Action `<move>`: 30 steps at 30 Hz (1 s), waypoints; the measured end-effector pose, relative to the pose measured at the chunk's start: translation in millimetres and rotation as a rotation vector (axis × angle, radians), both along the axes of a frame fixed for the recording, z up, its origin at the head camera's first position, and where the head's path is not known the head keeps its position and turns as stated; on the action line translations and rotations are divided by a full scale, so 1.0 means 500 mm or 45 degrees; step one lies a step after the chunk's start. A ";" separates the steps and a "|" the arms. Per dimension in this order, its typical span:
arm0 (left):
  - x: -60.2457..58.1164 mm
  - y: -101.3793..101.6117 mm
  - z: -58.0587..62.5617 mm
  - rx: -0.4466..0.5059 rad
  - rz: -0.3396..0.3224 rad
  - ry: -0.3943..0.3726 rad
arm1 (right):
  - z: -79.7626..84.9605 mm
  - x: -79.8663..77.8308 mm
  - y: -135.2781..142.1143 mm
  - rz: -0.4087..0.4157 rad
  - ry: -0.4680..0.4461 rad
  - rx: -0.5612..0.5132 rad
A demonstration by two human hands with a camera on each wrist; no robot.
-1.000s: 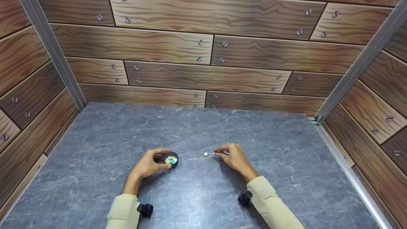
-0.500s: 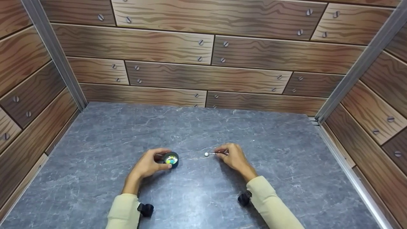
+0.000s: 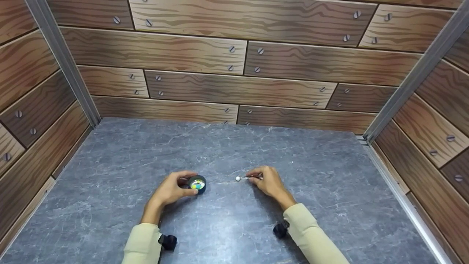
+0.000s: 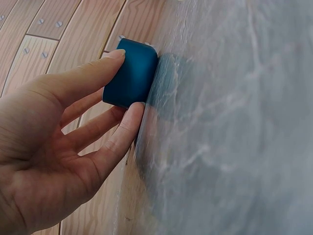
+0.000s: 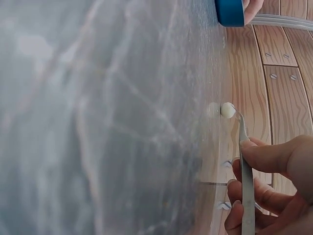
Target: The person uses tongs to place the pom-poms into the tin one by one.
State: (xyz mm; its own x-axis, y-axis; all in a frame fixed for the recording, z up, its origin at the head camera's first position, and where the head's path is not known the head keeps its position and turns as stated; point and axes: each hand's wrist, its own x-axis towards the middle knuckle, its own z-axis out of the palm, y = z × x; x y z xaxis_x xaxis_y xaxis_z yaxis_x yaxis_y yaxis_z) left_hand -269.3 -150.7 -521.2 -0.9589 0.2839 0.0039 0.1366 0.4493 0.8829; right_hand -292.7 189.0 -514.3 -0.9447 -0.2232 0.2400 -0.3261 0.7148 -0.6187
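Observation:
A small round teal container [image 3: 198,185] stands on the table with several coloured balls inside; its outer wall shows in the left wrist view. My left hand [image 3: 170,189] grips it between thumb and fingers. A pair of metal tweezers [image 5: 248,200] with a bent tip is pinched in my right hand [image 3: 269,181]. At the tweezers' tip is a white ball [image 5: 227,110], at the table surface right of the container. Whether the tips squeeze the ball or only touch it, I cannot tell.
The grey marbled table [image 3: 227,146] is bounded by wood-patterned walls [image 3: 205,86] at the back and sides. Metal rails [image 3: 406,205] run along the corners and right edge. A tiny white speck [image 3: 292,162] lies on the table beyond my right hand.

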 end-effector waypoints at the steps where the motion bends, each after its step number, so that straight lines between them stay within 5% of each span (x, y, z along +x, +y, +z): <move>1: 0.000 0.000 0.000 0.002 -0.002 -0.002 | 0.000 0.000 0.000 0.002 0.000 -0.002; 30: -0.002 0.001 0.001 -0.013 -0.002 -0.002 | 0.014 0.001 -0.018 0.054 0.064 -0.013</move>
State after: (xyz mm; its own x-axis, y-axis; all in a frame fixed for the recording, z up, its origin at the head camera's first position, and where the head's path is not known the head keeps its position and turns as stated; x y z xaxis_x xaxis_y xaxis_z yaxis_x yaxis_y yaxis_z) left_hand -270.3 -150.0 -520.6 -0.9583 0.2856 -0.0004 0.1362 0.4582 0.8784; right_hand -292.0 180.1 -507.3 -0.9213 -0.2601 0.2891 -0.3866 0.6932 -0.6083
